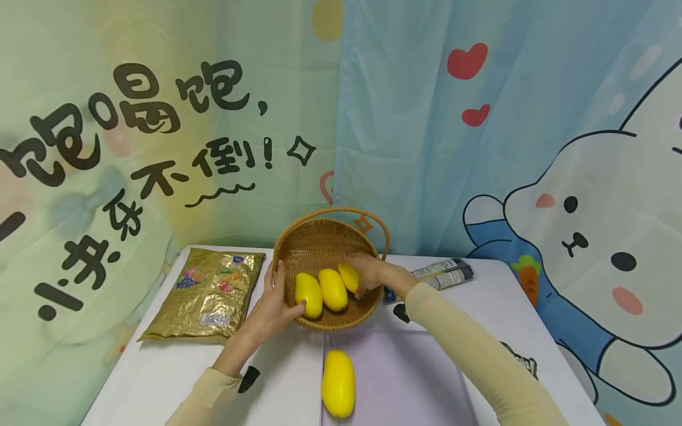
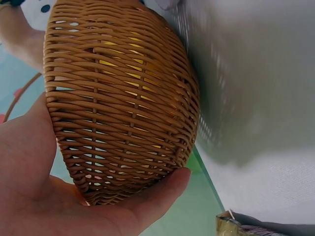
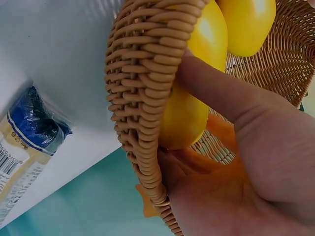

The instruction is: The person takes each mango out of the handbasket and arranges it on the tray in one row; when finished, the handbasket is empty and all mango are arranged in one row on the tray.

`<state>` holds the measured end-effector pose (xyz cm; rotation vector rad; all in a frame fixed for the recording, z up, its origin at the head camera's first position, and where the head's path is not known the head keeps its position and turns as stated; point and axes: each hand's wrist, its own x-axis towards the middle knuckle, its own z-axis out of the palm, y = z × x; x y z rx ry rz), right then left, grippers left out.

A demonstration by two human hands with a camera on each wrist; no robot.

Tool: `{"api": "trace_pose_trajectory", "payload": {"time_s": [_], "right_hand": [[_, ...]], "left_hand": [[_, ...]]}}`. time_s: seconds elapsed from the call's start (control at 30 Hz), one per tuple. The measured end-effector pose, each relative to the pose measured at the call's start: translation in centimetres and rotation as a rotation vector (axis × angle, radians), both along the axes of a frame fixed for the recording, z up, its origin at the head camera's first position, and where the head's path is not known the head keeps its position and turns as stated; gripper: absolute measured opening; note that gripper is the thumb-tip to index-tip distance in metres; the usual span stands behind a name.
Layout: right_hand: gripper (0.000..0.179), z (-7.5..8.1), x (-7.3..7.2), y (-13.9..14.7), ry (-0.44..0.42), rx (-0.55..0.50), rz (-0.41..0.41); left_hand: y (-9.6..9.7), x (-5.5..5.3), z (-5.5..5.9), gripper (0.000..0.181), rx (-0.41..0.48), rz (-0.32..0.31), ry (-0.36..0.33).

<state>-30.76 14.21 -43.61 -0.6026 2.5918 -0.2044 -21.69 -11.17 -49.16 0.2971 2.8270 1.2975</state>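
Yellow fruits in a wicker basket. The rightmost fruit [image 1: 348,277] lies inside the basket [image 1: 314,242], by its right wall, in the grasp of the right hand [image 1: 367,273]; the thumb is laid over its near face and the other fingers are bent behind it (best seen in the right wrist view). To its left, also within the basket, are the middle fruit [image 1: 333,290] and the left fruit [image 1: 309,296]. The left hand [image 1: 277,305] grips the basket's left side, partly open to the width of the wall, the thumb near the left fruit. The basket's mouth is tipped toward the wearer, its arched handle rising behind. Nearer, a fourth fruit [image 1: 338,383] lies lengthwise at the left edge of a lilac mat [image 1: 405,378], itself on a white table [image 1: 288,384]. Left of the basket, a gold bag [image 1: 213,296] printed with fruit lies flat; to the right, beyond the right hand, are wrapped packages [image 1: 453,275]. Background: a printed curtain [image 1: 394,118] bearing dark lettering, red hearts and a white rabbit [image 1: 586,248].
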Motion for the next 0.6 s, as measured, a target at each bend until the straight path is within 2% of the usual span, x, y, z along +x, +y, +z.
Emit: {"api": "trace_pose_trajectory", "payload": {"time_s": [0.1,0.27,0.43,0.6], "right_hand": [[0.093,0.1,0.0,0.2,0.007,-0.013,0.012],[0.092,0.8,0.0,0.9,0.048,-0.1,0.042],[0.092,2.1,0.3,1.4,0.065,-0.195,0.068],[0.094,4.0,1.3,1.7,0.102,-0.227,0.098]], "left_hand": [[0.0,0.0,0.0,0.109,0.0,-0.004,-0.001],[0.0,0.0,0.0,0.11,0.007,-0.006,-0.013],[-0.2,0.0,0.1,0.11,-0.004,-0.003,-0.004],[-0.2,-0.1,0.0,0.11,-0.008,-0.007,-0.021]]}}
